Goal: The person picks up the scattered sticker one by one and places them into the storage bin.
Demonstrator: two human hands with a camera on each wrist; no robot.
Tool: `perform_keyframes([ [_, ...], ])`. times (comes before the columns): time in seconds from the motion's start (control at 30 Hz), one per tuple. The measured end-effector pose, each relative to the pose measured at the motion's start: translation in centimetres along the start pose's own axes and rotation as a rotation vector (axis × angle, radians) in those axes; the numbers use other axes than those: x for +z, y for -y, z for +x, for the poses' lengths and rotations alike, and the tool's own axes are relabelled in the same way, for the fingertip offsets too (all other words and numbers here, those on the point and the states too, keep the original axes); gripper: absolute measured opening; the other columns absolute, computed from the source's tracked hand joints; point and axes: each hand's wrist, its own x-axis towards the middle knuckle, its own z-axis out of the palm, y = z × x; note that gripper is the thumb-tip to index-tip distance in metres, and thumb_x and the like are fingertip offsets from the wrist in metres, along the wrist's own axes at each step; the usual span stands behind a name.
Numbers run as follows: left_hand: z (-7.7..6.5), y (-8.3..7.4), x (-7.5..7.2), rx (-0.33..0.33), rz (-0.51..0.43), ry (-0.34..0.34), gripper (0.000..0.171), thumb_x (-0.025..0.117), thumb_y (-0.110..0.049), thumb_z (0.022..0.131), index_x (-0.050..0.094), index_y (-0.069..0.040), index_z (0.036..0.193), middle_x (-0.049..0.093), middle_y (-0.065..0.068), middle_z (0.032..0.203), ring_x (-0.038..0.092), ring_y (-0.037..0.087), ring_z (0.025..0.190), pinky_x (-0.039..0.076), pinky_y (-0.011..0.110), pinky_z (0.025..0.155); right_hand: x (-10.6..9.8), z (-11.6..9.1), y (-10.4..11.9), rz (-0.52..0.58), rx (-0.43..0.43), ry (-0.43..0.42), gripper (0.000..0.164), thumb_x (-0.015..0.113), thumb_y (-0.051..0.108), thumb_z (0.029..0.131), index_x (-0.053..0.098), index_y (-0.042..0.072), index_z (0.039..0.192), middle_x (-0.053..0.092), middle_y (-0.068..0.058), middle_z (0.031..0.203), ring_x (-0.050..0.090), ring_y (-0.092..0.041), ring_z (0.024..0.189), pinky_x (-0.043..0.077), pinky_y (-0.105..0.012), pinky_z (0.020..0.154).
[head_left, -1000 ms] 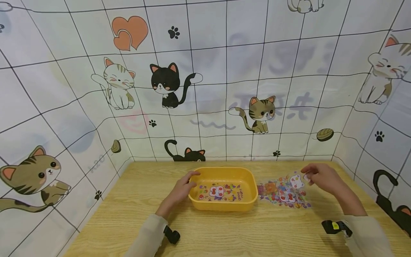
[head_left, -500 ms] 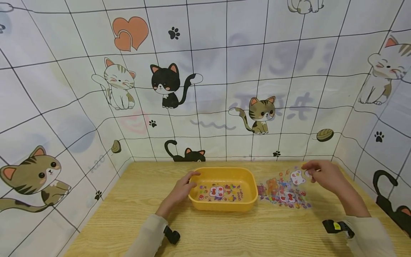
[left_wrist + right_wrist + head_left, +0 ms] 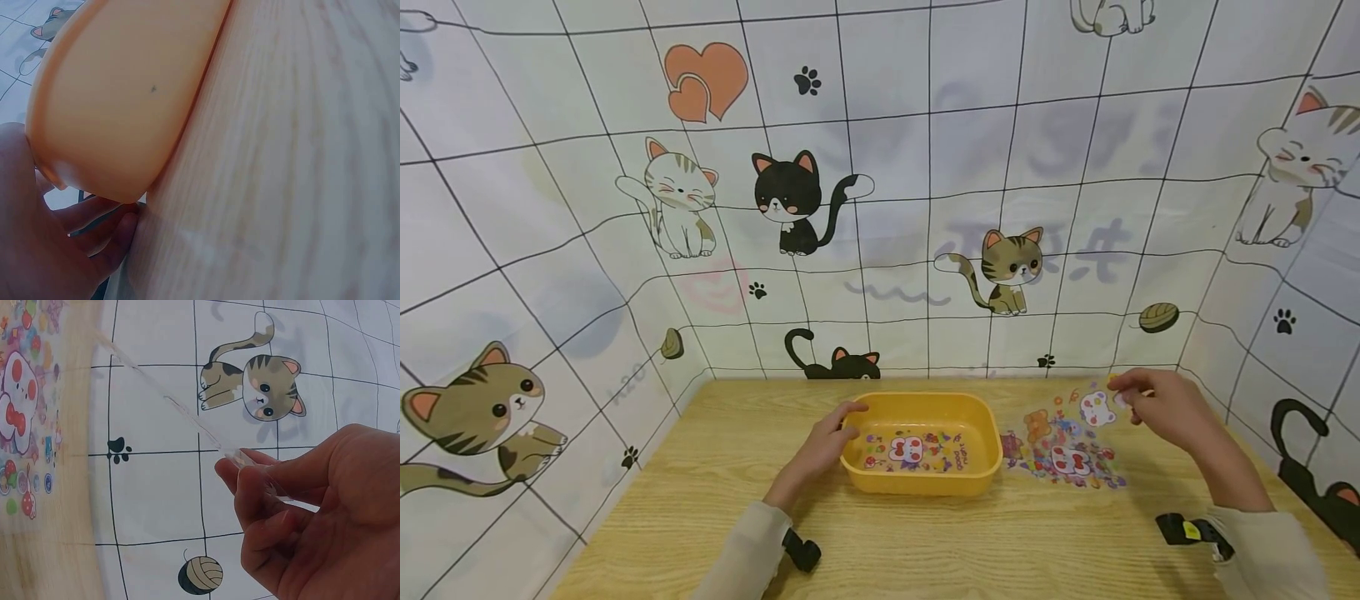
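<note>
A yellow plastic tub (image 3: 925, 483) stands mid-table, with colourful rabbit and fruit stickers or prints on its floor. My left hand (image 3: 816, 454) grips the tub's left end. In the left wrist view, the thumb is at the rim and the fingers (image 3: 106, 240) are curled against the outer wall. My right hand (image 3: 1168, 412) pinches a clear sticker sheet (image 3: 1097, 408) by its right edge, between thumb and fingers. In the right wrist view, that thin sheet (image 3: 187, 419) slants up off the table. Under it lie more sticker sheets (image 3: 1070, 461), partly covered; how many is unclear.
The wooden table (image 3: 985, 542) reaches back to a cat-print cloth wall (image 3: 895, 208), with further cloth on both sides. The sticker sheets lie close against the tub's right side.
My right hand has risen slightly and shifted a little right, lifting the clear sticker sheet further from those beneath. The left hand and the tub have stayed in place.
</note>
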Motion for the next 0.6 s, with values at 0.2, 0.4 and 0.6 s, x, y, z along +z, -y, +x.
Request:
perform_keyframes([
  [0.2, 0.07, 0.10, 0.02, 0.008, 0.006, 0.001, 0.042, 0.052, -0.012, 0.099, 0.059, -0.020, 0.140, 0.048, 0.011, 0.159, 0.039, 0.038, 0.151, 0.034, 0.059, 0.122, -0.26, -0.25, 0.25, -0.015, -0.015, -0.023, 0.031, 0.047, 0.005, 0.105, 0.064, -0.010, 0.126, 0.068, -0.031, 0.108, 0.064, -0.019, 0.071, 0.044, -0.030, 0.052],
  [0.4, -0.04, -0.01, -0.02, 0.010, 0.002, -0.001, 0.042, 0.051, -0.011, 0.099, 0.059, -0.019, 0.140, 0.048, 0.011, 0.159, 0.038, 0.038, 0.152, 0.032, 0.059, 0.123, -0.29, -0.25, 0.49, -0.004, -0.019, -0.027, 0.031, 0.048, 0.005, 0.105, 0.064, -0.010, 0.126, 0.068, -0.031, 0.110, 0.063, -0.018, 0.070, 0.043, -0.029, 0.051],
  [0.6, -0.07, -0.16, -0.01, 0.007, 0.004, 0.003, 0.042, 0.051, -0.012, 0.100, 0.059, -0.019, 0.141, 0.048, 0.011, 0.160, 0.036, 0.037, 0.154, 0.031, 0.059, 0.124, -0.21, -0.31, 0.71, -0.012, -0.029, -0.036, 0.031, 0.048, 0.005, 0.104, 0.066, -0.009, 0.125, 0.069, -0.030, 0.109, 0.062, -0.014, 0.068, 0.042, -0.029, 0.050],
])
